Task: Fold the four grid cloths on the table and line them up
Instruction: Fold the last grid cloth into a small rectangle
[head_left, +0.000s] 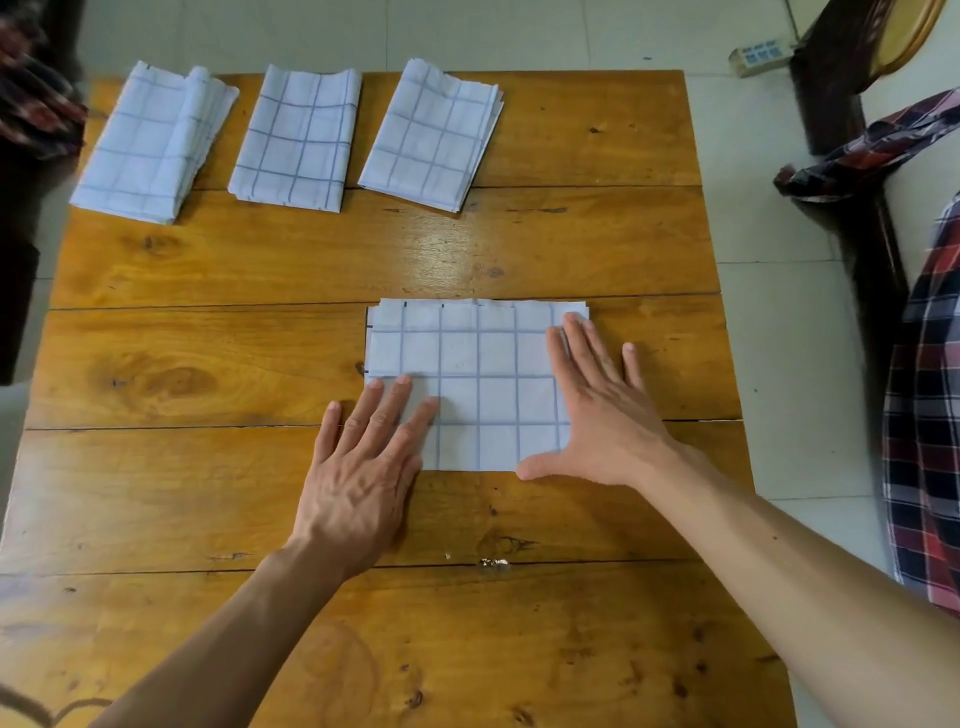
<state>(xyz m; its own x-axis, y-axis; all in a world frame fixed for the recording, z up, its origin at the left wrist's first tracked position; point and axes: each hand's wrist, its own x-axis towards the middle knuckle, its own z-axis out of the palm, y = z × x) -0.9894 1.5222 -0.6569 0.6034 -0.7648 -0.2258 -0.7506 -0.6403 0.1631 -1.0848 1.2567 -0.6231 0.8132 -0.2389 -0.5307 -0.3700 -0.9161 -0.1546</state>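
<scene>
Three folded white grid cloths lie in a row along the far edge of the wooden table (208, 519): the left one (150, 145), the middle one (296, 140) and the right one (431, 137). A fourth grid cloth (478, 364), folded into a rectangle, lies flat right of the table's middle. My left hand (363, 467) presses flat on its near left corner with straight fingers. My right hand (597, 410) presses flat on its right side, fingers spread, thumb at the near edge.
Tiled floor surrounds the table. Plaid fabric (919, 415) hangs over dark wooden furniture (831, 104) on the right. A small box (758, 54) sits on the floor at the back right. Dark patterned cloth (31, 104) is at the far left.
</scene>
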